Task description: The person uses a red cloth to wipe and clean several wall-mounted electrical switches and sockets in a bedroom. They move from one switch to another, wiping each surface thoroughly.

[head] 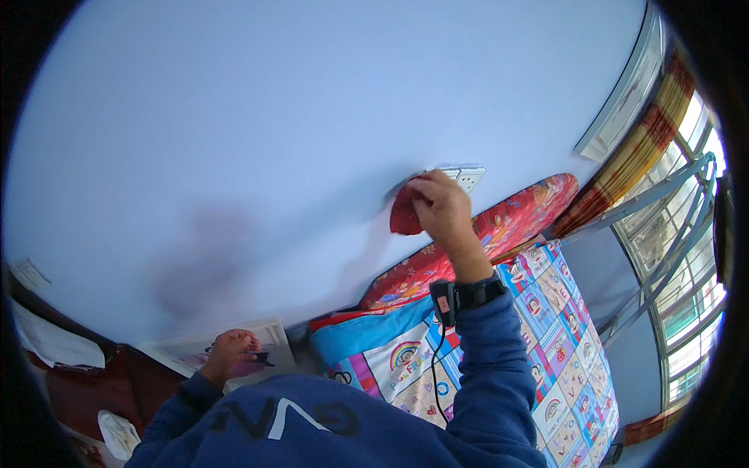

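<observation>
My right hand (442,202) grips a folded red cloth (404,215) against the pale blue wall (281,105). Partly behind that hand is a white electrical switch and socket plate (471,177), fixed to the wall; its left part is hidden. A black band with a small dark device (445,302) circles my right wrist, and a thin cable hangs from it. Low on the left, my left hand (233,353) is raised with loosely curled fingers and nothing visible in it. Behind it a framed picture (275,336) stands near the wall.
A red floral padded board (529,205) leans along the wall below the plate. Beside it lies a patterned cartoon bedcover (556,327). Right are a blue metal frame (643,205), a plaid curtain (655,128) and a barred window (679,281). Dark red furniture (88,398) stands lower left.
</observation>
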`<move>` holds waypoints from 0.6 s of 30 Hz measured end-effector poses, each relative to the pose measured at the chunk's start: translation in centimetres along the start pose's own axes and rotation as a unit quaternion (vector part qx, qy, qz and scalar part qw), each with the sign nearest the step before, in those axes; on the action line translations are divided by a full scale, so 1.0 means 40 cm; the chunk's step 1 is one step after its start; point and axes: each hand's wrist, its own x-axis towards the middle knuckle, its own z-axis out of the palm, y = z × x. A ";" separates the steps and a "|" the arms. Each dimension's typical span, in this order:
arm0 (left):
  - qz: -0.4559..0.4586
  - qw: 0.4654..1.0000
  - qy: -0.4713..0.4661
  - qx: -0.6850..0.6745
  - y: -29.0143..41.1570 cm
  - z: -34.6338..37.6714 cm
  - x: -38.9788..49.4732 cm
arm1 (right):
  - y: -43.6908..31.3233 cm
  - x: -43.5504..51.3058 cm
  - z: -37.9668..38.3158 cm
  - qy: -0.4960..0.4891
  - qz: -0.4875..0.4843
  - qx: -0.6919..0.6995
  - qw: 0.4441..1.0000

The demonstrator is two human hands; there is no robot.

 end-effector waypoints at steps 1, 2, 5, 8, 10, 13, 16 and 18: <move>0.008 1.000 -0.003 0.008 0.000 0.001 0.004 | -0.010 -0.024 0.017 -0.007 -0.006 0.059 0.998; 0.017 1.000 -0.015 -0.004 -0.003 0.003 0.011 | -0.025 -0.051 0.038 0.018 0.076 0.179 0.981; 0.026 1.000 -0.002 -0.010 -0.015 -0.007 0.020 | -0.047 -0.111 0.066 0.043 0.250 0.342 0.905; 0.031 0.999 0.024 -0.005 -0.023 -0.021 0.013 | -0.033 -0.147 0.060 0.098 0.381 0.517 0.760; 0.030 0.999 0.040 -0.009 -0.023 -0.027 -0.002 | 0.012 -0.131 0.046 0.181 0.400 0.509 0.740; 0.013 0.997 0.069 -0.008 -0.016 -0.023 -0.027 | 0.086 -0.075 0.024 0.282 0.367 0.422 0.779; 0.007 0.997 0.072 0.001 -0.007 -0.010 -0.043 | 0.090 -0.026 0.056 0.274 0.286 0.067 0.916; 0.020 0.999 0.045 0.000 -0.002 -0.004 -0.047 | 0.049 -0.033 0.104 0.271 0.186 -0.004 0.945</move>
